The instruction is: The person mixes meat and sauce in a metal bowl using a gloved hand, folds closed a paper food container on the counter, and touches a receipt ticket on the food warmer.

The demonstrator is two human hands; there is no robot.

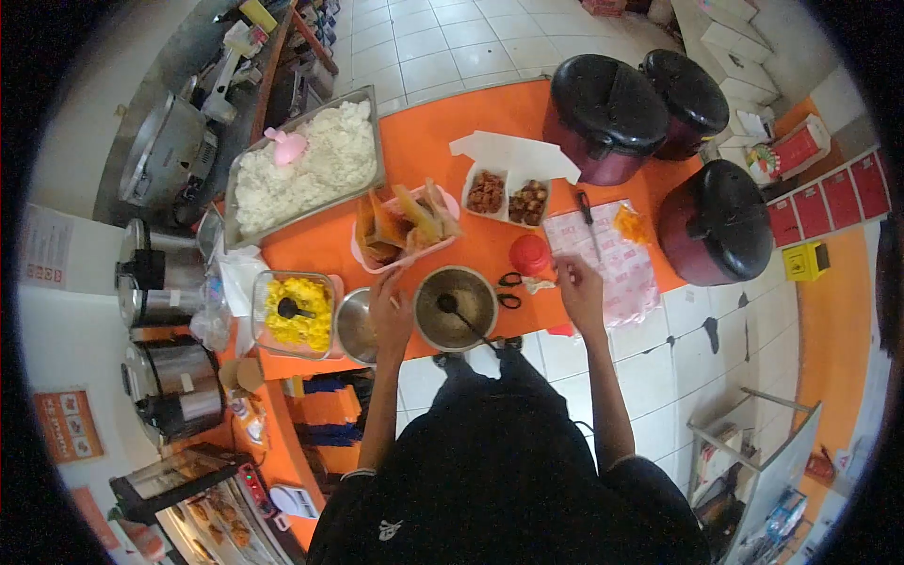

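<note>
My left hand (391,320) hovers between a small steel bowl (354,330) and a larger metal pot (426,331), its fingers loosely apart with nothing visible in them. A black ladle (471,326) rests in the pot. My right hand (581,292) is at the left edge of a printed paper sheet (621,292), fingers bent together; whatever they may hold is hidden. Just left of it are a red round-topped container (530,254), a whitish crumpled scrap (537,283) and black-handled scissors (509,292). On the paper lie a knife (588,212) and some orange shreds (631,225).
A steel tray of rice (377,151) with a pink scoop (285,146) stands back left. Near it are a pink basket (414,261) and a tub of yellow food (299,330). An open white box (513,149) holds brown pieces. Dark lidded pots (714,226) line the right.
</note>
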